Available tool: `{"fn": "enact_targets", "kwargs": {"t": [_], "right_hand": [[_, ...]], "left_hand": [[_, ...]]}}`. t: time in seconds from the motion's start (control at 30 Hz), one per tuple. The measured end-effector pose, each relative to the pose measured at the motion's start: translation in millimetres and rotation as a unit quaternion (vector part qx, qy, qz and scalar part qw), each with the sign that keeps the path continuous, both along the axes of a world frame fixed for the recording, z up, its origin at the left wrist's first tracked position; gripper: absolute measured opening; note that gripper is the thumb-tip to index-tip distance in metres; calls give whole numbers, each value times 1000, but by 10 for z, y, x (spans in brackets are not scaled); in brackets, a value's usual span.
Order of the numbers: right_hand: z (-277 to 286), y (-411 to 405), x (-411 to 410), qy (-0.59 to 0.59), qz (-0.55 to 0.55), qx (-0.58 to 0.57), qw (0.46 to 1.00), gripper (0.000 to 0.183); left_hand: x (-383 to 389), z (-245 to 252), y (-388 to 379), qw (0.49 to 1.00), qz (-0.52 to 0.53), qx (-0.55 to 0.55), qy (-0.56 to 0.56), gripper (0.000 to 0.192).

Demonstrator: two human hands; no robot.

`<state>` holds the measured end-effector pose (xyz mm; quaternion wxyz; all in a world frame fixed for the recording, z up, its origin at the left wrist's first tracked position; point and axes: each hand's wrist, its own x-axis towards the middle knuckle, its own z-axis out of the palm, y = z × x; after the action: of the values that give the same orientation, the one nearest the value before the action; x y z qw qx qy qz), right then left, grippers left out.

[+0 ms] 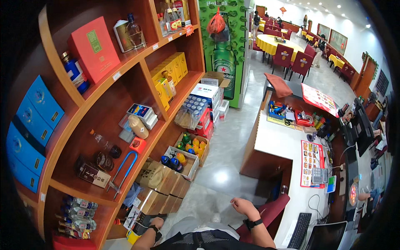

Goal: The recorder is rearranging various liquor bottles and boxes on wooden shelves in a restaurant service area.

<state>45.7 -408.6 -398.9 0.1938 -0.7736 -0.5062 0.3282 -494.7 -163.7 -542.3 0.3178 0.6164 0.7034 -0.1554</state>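
Observation:
My left hand (157, 222) hangs low beside stacked cardboard cartons (152, 200). A white cable (140, 223) runs near its wrist; its fingers are too small and turned away to read. My right hand (243, 207) is over the floor, loosely bent with nothing visible in it. Just beside that forearm stands a dark red chair (275, 207), apart from the fingers. Each wrist wears a black band. Near my left forearm is a yellow object (133, 237). Past the cartons, an open box (195, 164) holds several drink bottles.
Wooden shelves (137, 62) with liquor bottles and gift boxes curve along the left. On the right, a white counter (275, 140) carries a calculator (317, 175), a menu sheet (307, 156) and a keyboard (299, 231). Tiled floor (225, 150) runs between them towards dining tables (275, 43) and people.

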Motion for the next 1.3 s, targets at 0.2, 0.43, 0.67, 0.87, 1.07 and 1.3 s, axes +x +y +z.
{"fn": "enact_targets", "kwargs": {"t": [0.2, 0.43, 0.67, 0.87, 1.07, 1.3], "right_hand": [[-213, -83, 225, 37, -68, -72, 994, 28], [-209, 560, 783, 59, -47, -127, 989, 28], [264, 2112, 1409, 5, 20, 77, 997, 23], [1488, 4441, 1647, 20, 127, 330, 935, 32], [2446, 6002, 1530, -65, 251, 461, 849, 44], [2073, 6393, 1506, -11, 383, 476, 792, 47]], "left_hand": [[513, -41, 523, 987, -48, -151, -27, 27], [1052, -883, 1126, 932, -309, -160, -99, 22], [2107, -698, 1771, 954, 42, -188, -230, 29], [3832, 1069, 2363, 932, -82, -29, -353, 33], [4754, 2925, 2449, 880, -89, 80, -460, 26], [5354, 3334, 2228, 848, 59, 201, -487, 27]]}}
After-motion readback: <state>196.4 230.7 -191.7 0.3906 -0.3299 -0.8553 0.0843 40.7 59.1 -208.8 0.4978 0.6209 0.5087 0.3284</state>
